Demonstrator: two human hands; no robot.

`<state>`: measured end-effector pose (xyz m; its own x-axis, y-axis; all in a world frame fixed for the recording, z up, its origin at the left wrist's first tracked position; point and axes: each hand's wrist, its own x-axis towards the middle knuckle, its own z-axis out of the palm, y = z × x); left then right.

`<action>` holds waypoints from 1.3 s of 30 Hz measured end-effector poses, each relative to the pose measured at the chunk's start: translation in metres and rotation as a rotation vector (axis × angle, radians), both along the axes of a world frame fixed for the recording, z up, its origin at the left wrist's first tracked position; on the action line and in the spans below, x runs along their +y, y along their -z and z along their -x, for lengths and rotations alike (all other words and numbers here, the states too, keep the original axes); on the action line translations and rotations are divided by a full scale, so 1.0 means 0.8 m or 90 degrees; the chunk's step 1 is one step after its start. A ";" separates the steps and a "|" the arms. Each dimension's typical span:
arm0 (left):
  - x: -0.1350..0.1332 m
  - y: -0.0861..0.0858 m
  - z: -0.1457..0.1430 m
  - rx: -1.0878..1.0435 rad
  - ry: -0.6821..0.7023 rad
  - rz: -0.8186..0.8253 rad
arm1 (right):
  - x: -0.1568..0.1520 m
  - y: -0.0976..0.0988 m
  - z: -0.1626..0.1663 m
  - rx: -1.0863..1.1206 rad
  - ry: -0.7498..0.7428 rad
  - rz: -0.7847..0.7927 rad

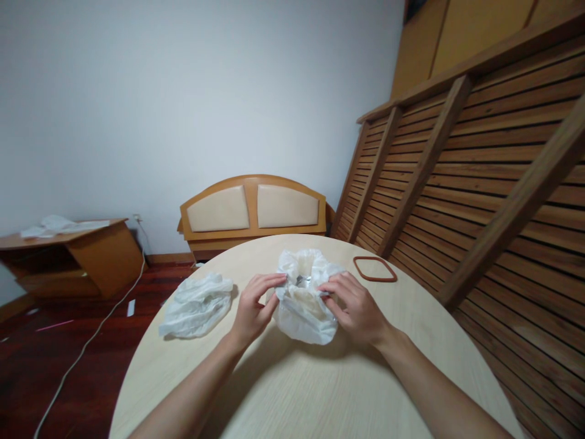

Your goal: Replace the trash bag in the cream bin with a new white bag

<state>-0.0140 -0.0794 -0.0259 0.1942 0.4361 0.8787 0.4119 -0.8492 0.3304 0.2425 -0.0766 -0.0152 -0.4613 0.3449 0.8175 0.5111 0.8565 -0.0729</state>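
A white, thin plastic bag point(307, 320) sits on the round table in front of me, its mouth spread and its edges crumpled outward. Something shiny and silvery shows down inside the opening; I cannot make out what it is. On the left side of the mouth, my left hand point(256, 305) pinches the edge between thumb and fingers. My right hand point(356, 305) grips the opposite edge the same way. Left of my left hand lies a second crumpled white plastic bag point(198, 308). A reddish-brown rounded-square ring point(375, 269) lies flat beyond my right hand.
The pale round wooden table point(320, 396) fills the foreground. A headboard point(253, 204) stands behind it, and a slatted wooden frame point(439, 177) leans at right. At left, a low cabinet point(109, 256) bears white sheets, and a white cable point(98, 329) trails across the floor.
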 end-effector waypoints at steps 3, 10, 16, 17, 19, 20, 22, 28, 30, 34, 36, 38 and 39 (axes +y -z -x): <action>-0.002 -0.002 0.000 0.001 -0.001 -0.006 | -0.003 -0.006 -0.006 0.029 -0.026 0.004; 0.003 0.003 -0.001 -0.073 -0.047 0.061 | 0.000 -0.014 -0.013 0.183 0.049 -0.047; 0.001 0.003 -0.003 -0.020 -0.010 0.054 | -0.006 -0.014 0.000 0.180 0.048 -0.049; 0.000 0.003 -0.005 0.007 0.002 0.044 | -0.008 -0.014 0.002 0.165 0.033 -0.050; -0.002 0.002 -0.007 0.051 0.021 0.029 | -0.013 -0.015 0.007 0.129 0.004 -0.053; -0.002 0.002 -0.008 0.063 0.028 0.025 | -0.016 -0.015 0.009 0.112 -0.010 -0.058; -0.002 0.002 -0.009 0.069 0.041 0.020 | -0.021 -0.016 0.013 0.087 -0.035 -0.068; -0.002 0.003 -0.009 0.059 0.032 0.030 | -0.031 -0.016 0.019 0.048 -0.112 -0.070; -0.002 0.004 -0.010 0.059 0.018 0.029 | -0.034 -0.017 0.021 0.039 -0.135 -0.076; -0.003 0.005 -0.013 0.060 0.000 0.010 | -0.037 -0.015 0.024 0.048 -0.141 -0.059; -0.003 0.005 -0.014 0.059 -0.005 0.002 | -0.036 -0.011 0.023 0.101 -0.119 -0.024; -0.003 0.006 -0.015 0.059 -0.004 -0.003 | -0.032 -0.008 0.019 0.200 -0.090 0.038; -0.003 0.006 -0.015 0.059 -0.002 -0.005 | -0.028 -0.006 0.016 0.264 -0.076 0.077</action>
<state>-0.0020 -0.0821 -0.0305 0.2731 0.4294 0.8608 0.4425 -0.8506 0.2840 0.2298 -0.0994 -0.0102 -0.1448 0.4142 0.8986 0.3159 0.8800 -0.3547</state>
